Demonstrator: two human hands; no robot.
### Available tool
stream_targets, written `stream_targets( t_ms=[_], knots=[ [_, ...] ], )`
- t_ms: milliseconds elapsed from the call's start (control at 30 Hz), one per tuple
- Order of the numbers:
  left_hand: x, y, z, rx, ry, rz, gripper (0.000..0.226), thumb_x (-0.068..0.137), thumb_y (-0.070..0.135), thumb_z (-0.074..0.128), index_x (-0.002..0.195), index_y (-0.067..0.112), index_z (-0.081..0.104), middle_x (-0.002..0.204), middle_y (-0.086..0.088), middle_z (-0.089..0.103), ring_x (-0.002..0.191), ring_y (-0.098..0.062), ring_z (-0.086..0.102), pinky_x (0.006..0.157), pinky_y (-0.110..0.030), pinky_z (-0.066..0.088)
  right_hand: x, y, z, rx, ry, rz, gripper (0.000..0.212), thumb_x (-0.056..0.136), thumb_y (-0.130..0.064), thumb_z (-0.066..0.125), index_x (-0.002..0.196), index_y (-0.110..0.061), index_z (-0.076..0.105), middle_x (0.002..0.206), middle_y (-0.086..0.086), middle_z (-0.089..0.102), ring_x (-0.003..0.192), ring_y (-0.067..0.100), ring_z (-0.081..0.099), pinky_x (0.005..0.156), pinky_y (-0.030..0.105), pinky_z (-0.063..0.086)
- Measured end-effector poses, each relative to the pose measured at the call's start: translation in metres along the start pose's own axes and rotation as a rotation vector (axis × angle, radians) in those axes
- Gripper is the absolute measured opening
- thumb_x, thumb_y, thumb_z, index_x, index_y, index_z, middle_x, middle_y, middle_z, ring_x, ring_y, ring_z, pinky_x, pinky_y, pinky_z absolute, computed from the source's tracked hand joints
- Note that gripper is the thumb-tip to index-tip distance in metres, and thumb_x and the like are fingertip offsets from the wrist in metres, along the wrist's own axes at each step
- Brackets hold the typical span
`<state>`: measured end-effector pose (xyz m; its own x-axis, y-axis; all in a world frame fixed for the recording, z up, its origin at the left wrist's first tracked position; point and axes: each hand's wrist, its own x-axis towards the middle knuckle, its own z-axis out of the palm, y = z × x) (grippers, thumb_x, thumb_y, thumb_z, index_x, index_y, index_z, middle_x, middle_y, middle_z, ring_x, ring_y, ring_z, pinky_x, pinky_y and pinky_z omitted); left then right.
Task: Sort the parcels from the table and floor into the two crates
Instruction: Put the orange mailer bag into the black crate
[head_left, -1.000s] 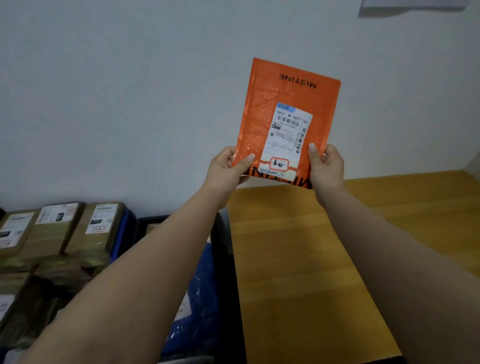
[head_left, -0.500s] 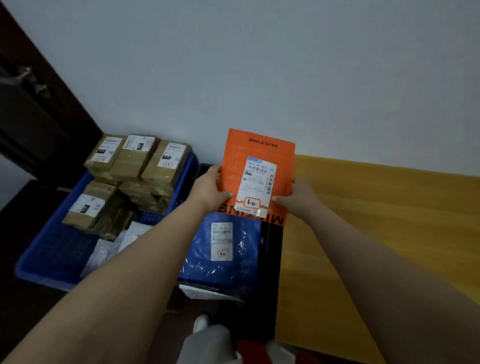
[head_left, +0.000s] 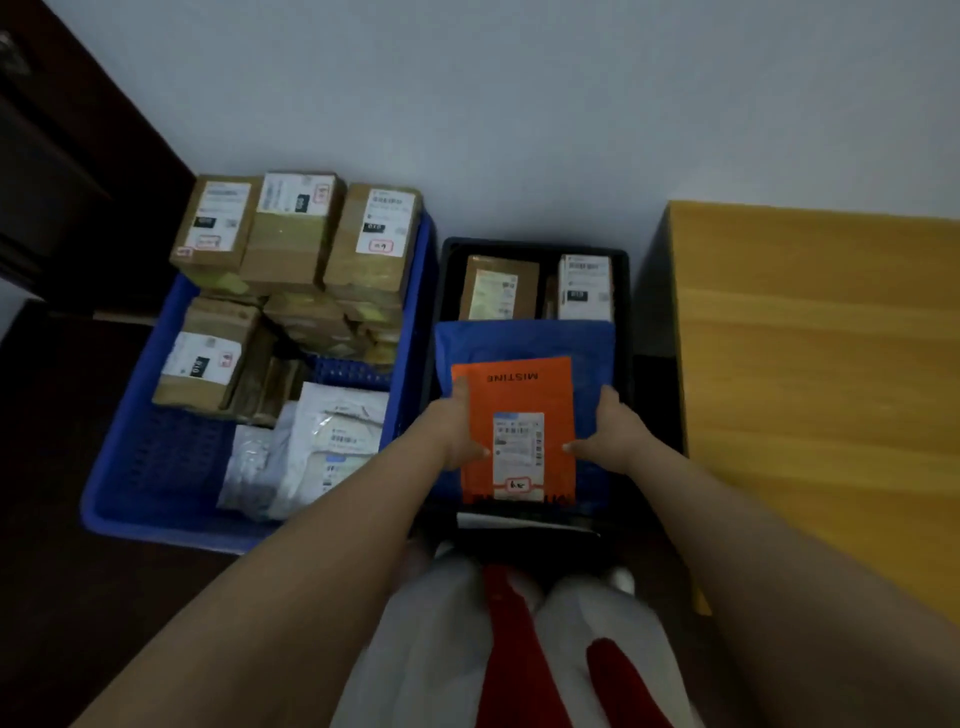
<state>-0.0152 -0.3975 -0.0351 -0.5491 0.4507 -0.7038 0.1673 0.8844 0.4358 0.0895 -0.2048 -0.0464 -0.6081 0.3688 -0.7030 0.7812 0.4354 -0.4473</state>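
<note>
An orange mailer with a white shipping label lies flat over a blue mailer inside the black crate. My left hand grips its left edge and my right hand grips its right edge, thumbs on top. Behind it in the black crate stand a brown box and a white-labelled box. The blue crate to the left holds several brown cardboard boxes and white poly bags.
A wooden table stands right of the black crate, against the pale wall. A dark door or cabinet rises at the far left. My knees in white and red trousers are just below the crates.
I have lowered the orange mailer from in front of the wall down into the black crate, onto the blue mailer, and my view has tipped down to both crates.
</note>
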Motion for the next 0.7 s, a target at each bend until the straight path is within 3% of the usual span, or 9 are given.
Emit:
stream_targets(
  t_ms=[133,233,367,500,700],
  knots=[
    [0.025,-0.020,-0.003,0.212,-0.012,0.077,0.115,0.082,0.035,0.075,0.153,0.023,-0.014,0.161,-0.016,0.005,0.146,-0.031,0.017,0.115,-0.042,0.028,0.013,0.004,0.023,-0.231,0.015,-0.058,0.098,0.082,-0.028,0.073,0.153,-0.023,0.006,0.153,0.019,0.021,0.139,0.039,0.027,0.112,0.050,0.032],
    [0.045,-0.028,0.002,0.397,0.009,0.138,0.113,0.082,0.039,0.075,0.153,0.029,-0.012,0.161,-0.012,-0.013,0.148,-0.032,-0.009,0.116,-0.052,0.021,0.034,0.003,0.035,-0.527,0.020,-0.114,0.110,0.082,-0.039,0.072,0.153,-0.030,-0.012,0.160,0.013,-0.018,0.147,0.037,-0.008,0.114,0.053,0.022],
    [0.080,-0.025,0.027,0.561,0.067,0.174,0.122,0.078,0.044,0.077,0.150,0.035,-0.022,0.152,-0.010,-0.039,0.140,-0.038,-0.031,0.114,-0.060,0.014,0.077,0.001,0.044,-0.667,0.049,-0.178,0.124,0.077,-0.045,0.076,0.147,-0.038,-0.026,0.152,0.009,-0.040,0.142,0.039,-0.029,0.114,0.060,0.013],
    [0.117,-0.035,0.061,0.514,0.000,0.097,0.126,0.076,0.034,0.080,0.147,0.041,-0.023,0.145,-0.006,-0.049,0.141,-0.041,-0.028,0.111,-0.063,0.019,0.115,0.016,0.067,-0.624,-0.110,-0.098,0.128,0.075,-0.042,0.078,0.142,-0.043,-0.032,0.150,0.005,-0.043,0.140,0.040,-0.031,0.114,0.065,0.006],
    [0.164,-0.064,0.091,0.463,-0.092,0.027,0.124,0.074,0.026,0.082,0.149,0.044,-0.015,0.150,-0.003,-0.043,0.144,-0.042,-0.019,0.111,-0.064,0.025,0.159,0.038,0.103,-0.562,-0.238,-0.045,0.120,0.080,-0.034,0.074,0.145,-0.042,-0.026,0.155,0.007,-0.034,0.143,0.040,-0.026,0.111,0.069,0.004]
  ],
)
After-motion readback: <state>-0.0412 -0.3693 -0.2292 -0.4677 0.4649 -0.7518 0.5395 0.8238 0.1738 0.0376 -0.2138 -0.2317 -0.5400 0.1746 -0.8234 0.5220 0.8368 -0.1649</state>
